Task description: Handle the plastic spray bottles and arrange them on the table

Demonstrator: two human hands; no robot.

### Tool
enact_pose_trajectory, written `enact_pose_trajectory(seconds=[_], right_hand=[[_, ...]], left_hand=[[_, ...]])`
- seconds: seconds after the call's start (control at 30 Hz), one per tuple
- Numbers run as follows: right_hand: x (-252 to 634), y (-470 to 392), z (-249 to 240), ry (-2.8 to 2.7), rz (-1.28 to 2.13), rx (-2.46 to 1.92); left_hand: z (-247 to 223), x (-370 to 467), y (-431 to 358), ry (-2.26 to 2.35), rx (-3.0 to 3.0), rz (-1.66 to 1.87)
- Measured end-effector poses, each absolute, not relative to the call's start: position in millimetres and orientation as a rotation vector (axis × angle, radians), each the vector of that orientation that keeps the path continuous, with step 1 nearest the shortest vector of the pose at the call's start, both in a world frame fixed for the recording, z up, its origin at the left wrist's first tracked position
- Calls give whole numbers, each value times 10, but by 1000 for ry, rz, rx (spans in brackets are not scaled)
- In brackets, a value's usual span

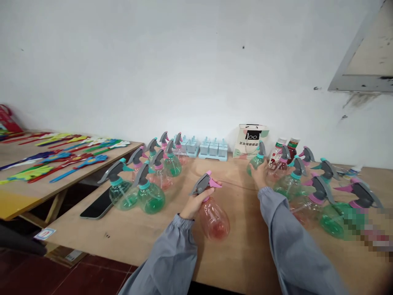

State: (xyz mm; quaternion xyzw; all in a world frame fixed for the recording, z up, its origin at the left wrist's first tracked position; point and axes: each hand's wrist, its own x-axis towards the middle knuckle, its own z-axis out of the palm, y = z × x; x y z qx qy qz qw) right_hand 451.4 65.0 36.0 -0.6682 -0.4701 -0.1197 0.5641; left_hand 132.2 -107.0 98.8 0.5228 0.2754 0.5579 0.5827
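Observation:
My left hand (195, 201) is wrapped round the neck of a pink spray bottle (216, 219) with a grey and pink trigger head, tilted over the middle of the table. Farther back on the right, my right hand (259, 175) has its fingers on a green spray bottle (252, 163) with a teal collar, which stands near a paper bag. To the left of my left hand stands a group of pink and green spray bottles (151, 200). Several more spray bottles (285, 185) stand beside and behind my right forearm.
A black phone (97, 203) lies by the left bottles. Pale blue ice-pop moulds (213, 149) and a printed paper bag (249, 143) stand along the wall, with two labelled bottles (292, 150) to the right. Colourful hand-shaped sticks (76, 162) cover another table at left.

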Motion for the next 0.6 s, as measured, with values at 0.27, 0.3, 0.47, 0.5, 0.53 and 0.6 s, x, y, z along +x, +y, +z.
enact_pose_trajectory(seconds=[0.27, 0.3, 0.47, 0.5, 0.53, 0.6], right_hand=[[4143, -102, 152, -1321, -287, -1391], [4112, -239, 133, -1341, -291, -1365], [4049, -872, 67, -1424, -248, -1299], [4050, -968, 57, -1428, -246, -1294], [4054, -1049, 48, -1429, -246, -1290], [4060, -1162, 36, -1425, -238, -1285]], left_hand=[[1078, 1374, -1163, 520, 1106, 1174], [1082, 1395, -1168, 504, 1111, 1161], [1071, 1487, -1159, 390, 1136, 1057], [1069, 1495, -1157, 372, 1132, 1034], [1068, 1501, -1157, 358, 1130, 1013], [1076, 1503, -1166, 347, 1124, 988]])
